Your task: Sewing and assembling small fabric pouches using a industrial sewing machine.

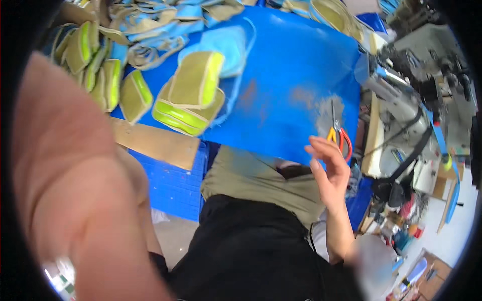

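Note:
My left hand and arm (75, 170) loom large and blurred along the left side, close to the camera, with the fingers not distinguishable. My right hand (329, 168) is open, fingers loosely bent and apart, beside scissors (337, 138) with red and yellow handles on the blue mat (273, 60). Olive pouches (193, 78) with bright lime strips are stacked at the middle left, over a pale blue fabric piece (226, 42). More such pieces (80, 47) pile up at the upper left.
Blue and beige fabric bundles (150, 25) line the back. A sewing machine (401, 100) stands at the right, with cluttered items below it. A cardboard strip (155, 143) lies at the mat's front edge above a blue plastic crate (170, 190). My lap is below.

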`<action>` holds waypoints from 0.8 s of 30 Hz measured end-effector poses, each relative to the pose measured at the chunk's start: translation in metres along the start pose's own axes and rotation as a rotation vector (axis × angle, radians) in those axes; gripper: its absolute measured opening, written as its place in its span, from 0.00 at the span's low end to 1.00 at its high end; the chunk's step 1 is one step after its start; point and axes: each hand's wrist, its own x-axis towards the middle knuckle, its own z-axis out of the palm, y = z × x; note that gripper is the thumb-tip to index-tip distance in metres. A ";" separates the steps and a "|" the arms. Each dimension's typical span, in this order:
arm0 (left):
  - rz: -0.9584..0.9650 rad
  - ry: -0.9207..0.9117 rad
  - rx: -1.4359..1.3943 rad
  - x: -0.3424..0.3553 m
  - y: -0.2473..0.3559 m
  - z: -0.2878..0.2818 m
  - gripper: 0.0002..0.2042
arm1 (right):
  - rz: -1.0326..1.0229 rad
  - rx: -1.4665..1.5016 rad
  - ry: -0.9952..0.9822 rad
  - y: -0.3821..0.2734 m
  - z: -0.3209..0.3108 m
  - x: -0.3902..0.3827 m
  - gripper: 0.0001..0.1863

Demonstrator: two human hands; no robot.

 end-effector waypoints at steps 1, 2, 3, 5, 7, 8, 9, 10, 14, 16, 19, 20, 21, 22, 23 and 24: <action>0.046 0.014 0.008 0.003 -0.012 0.005 0.22 | -0.039 -0.074 0.017 0.013 -0.006 -0.002 0.18; 0.098 0.029 0.015 0.018 -0.026 0.008 0.22 | -0.047 -0.174 0.042 0.025 -0.015 0.003 0.18; -0.042 -0.031 0.061 0.007 -0.039 0.008 0.20 | -0.040 -0.233 0.042 0.030 -0.017 -0.001 0.18; -0.512 -0.124 0.198 -0.052 -0.077 0.001 0.16 | -0.106 -0.493 0.054 0.036 -0.017 -0.004 0.18; -0.854 -0.126 0.094 -0.114 -0.134 -0.020 0.10 | -0.104 -0.642 0.085 0.048 -0.027 -0.012 0.18; -0.848 -0.109 0.173 -0.139 -0.154 -0.027 0.08 | -0.113 -0.710 0.111 0.057 -0.034 -0.016 0.19; -0.857 -0.133 0.255 -0.148 -0.161 -0.029 0.08 | -0.112 -0.782 0.139 0.063 -0.040 -0.020 0.19; -0.871 -0.162 0.306 -0.146 -0.167 -0.027 0.08 | -0.059 -0.843 0.141 0.067 -0.046 -0.022 0.20; -0.632 -0.245 0.636 -0.132 -0.221 -0.014 0.12 | -0.008 -0.840 0.211 0.090 -0.054 -0.027 0.21; -0.594 -0.222 0.602 -0.113 -0.256 0.003 0.14 | 0.026 -0.834 0.235 0.097 -0.050 -0.027 0.22; -0.623 -0.148 0.482 -0.081 -0.319 0.031 0.20 | 0.005 -0.867 0.274 0.101 -0.041 -0.022 0.23; -0.606 -0.128 0.460 -0.075 -0.346 0.029 0.22 | 0.001 -0.869 0.243 0.106 -0.040 -0.020 0.24; -0.537 -0.136 0.546 -0.070 -0.378 0.016 0.27 | -0.021 -0.862 0.237 0.109 -0.036 -0.016 0.24; -0.784 -0.125 0.411 -0.051 -0.382 0.032 0.31 | -0.020 -0.877 0.258 0.110 -0.037 -0.017 0.24; -1.028 -0.119 0.274 -0.034 -0.384 0.043 0.36 | -0.016 -0.898 0.268 0.111 -0.038 -0.020 0.24; -1.111 -0.028 0.122 -0.011 -0.367 0.063 0.40 | 0.010 -0.912 0.298 0.111 -0.042 -0.025 0.24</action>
